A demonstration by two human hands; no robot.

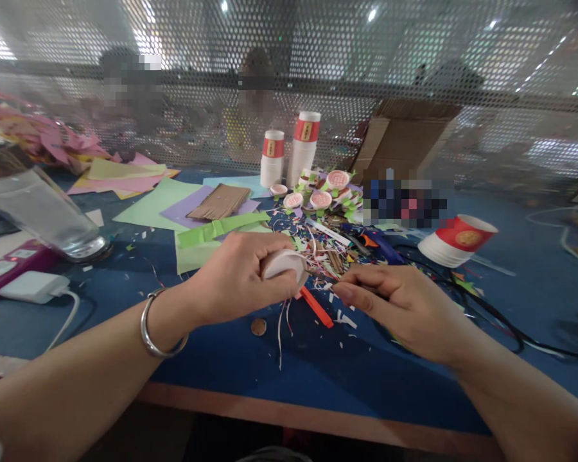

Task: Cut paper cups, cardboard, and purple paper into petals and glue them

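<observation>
My left hand (pixel 243 273), with a silver bangle at the wrist, grips a small round white paper piece (pixel 285 266), which looks like part of a paper cup. Thin white and reddish strands hang below it. To its right, my right hand (pixel 390 298) is closed in a pinch. Something thin and dark seems to run from its fingertips toward the white piece, too small to make out. Beneath and between the hands lie an orange-red strip (pixel 316 308) and many paper scraps. A small brown disc (pixel 259 327) rests on the blue table near my left hand.
Stacked paper cups (pixel 272 170) stand at the back, beside a heap of small round pieces (pixel 320 200). A blue glue gun (pixel 378 242) and a tilted red-white cup (pixel 455 240) are on the right. Leftward are coloured paper (pixel 149 208), cardboard (pixel 220 201) and a glass (pixel 48 212).
</observation>
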